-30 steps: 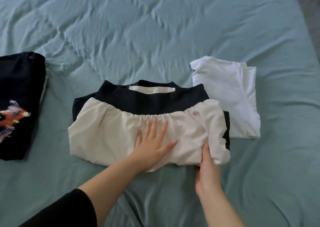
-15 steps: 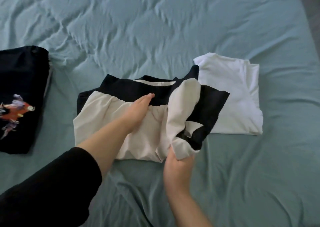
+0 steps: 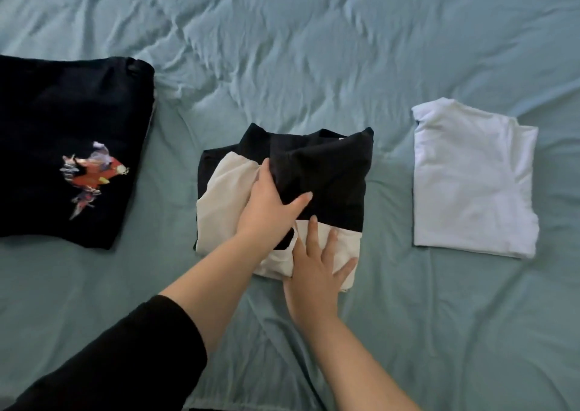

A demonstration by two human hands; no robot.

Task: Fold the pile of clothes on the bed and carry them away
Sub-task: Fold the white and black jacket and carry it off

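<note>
Centrally on a rumpled teal bed (image 3: 314,49) lies a half-folded black-and-cream garment (image 3: 332,175). The left hand (image 3: 270,209) grips its black flap, fingers (image 3: 262,176) tucked under, thumb on top. The right hand (image 3: 317,266) presses flat on the cream part, fingers spread. A black printed garment (image 3: 62,112) lies to the left, a folded white shirt (image 3: 470,178) to the right.

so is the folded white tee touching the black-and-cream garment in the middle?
No, a strip of bare teal sheet shows between the white tee and the black-and-cream garment.
</note>
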